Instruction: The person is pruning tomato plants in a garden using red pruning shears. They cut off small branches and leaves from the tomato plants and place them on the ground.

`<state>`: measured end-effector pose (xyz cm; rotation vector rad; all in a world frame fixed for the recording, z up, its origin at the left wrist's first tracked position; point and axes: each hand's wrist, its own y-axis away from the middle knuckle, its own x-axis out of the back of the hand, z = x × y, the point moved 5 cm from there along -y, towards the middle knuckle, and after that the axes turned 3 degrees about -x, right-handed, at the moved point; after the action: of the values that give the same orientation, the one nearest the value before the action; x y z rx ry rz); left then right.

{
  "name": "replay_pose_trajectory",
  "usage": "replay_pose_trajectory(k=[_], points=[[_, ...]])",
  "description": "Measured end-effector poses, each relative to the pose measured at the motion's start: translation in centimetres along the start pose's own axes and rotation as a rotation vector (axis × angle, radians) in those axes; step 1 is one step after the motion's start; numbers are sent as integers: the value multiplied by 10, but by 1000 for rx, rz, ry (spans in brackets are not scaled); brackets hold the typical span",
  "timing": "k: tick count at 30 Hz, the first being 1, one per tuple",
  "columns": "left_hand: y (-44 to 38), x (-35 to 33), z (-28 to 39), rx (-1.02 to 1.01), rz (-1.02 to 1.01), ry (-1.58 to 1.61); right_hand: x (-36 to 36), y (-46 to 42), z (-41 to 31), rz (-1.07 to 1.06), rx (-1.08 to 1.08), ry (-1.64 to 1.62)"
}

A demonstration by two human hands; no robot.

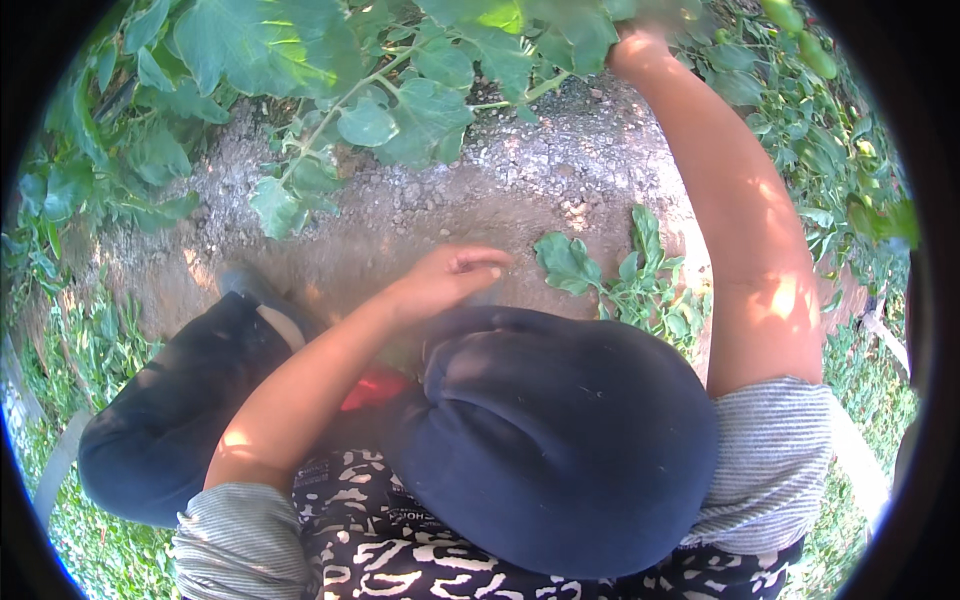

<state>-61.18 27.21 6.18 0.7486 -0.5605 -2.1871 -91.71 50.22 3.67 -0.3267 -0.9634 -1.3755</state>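
My left hand [456, 276] is over bare soil just above my bent knee, fingers loosely curled and nothing visible between thumb and forefinger. Its underside is partly hidden. At the top of the view my right hand [637, 46] reaches into the foliage of a tomato plant [442, 56]. Leaves and blur cover its fingers, so whatever they touch is hidden. Several green tomatoes [814, 54] hang to the right of that hand. A leafy tomato stem [352, 94] droops across the soil, beyond my left hand.
A small leafy plant [637, 277] grows between my knee and right forearm. Dense tomato foliage [810, 142] lines the right side, with more leaves [112, 150] at left. A blurred red thing [379, 386] shows beneath my left forearm. My dark-trousered legs [562, 442] are folded on the soil [420, 199].
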Motion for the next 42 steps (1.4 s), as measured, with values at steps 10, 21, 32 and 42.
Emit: replay_pose_trajectory(k=[10,21,32,42], points=[[21,26,-4,-88,206,286,16,141,-2,-394,-154,-907],[38,45,-4,-59,361,223,59,115,-25,-268,-135,-437],[44,51,-2,-39,336,248,43,153,-13,-302,-279,-956],[47,54,-8,-40,353,381,34,172,-44,-377,-287,-1477]])
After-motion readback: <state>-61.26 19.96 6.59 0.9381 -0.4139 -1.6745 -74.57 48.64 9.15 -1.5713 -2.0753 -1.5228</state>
